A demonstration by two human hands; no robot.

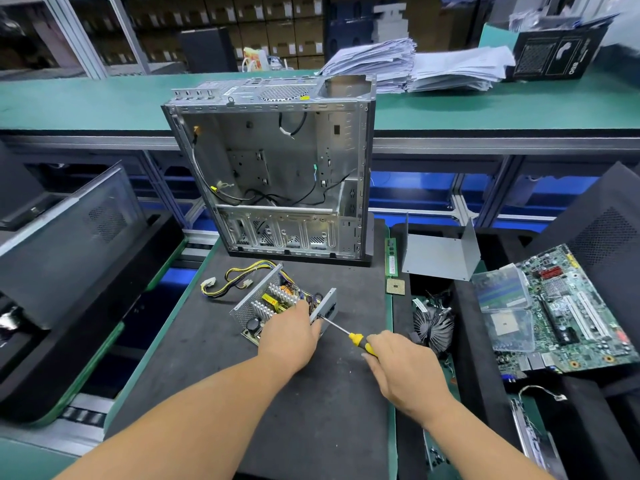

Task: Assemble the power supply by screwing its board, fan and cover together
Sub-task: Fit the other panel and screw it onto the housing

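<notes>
- Power supply (277, 304): shown uncovered on the dark mat (301, 410), in front of the open case (273, 168); its wire bundle (230, 280) is trailed to the left.
- Left hand (289, 336): laid over the supply's near side, fingers curled around its end panel.
- Right hand (398, 365): closed around the handle of the screwdriver (343, 330), whose tip is set against the end panel.
- Cover (440, 254): stood apart at right, beside the motherboard (568, 310).
</notes>
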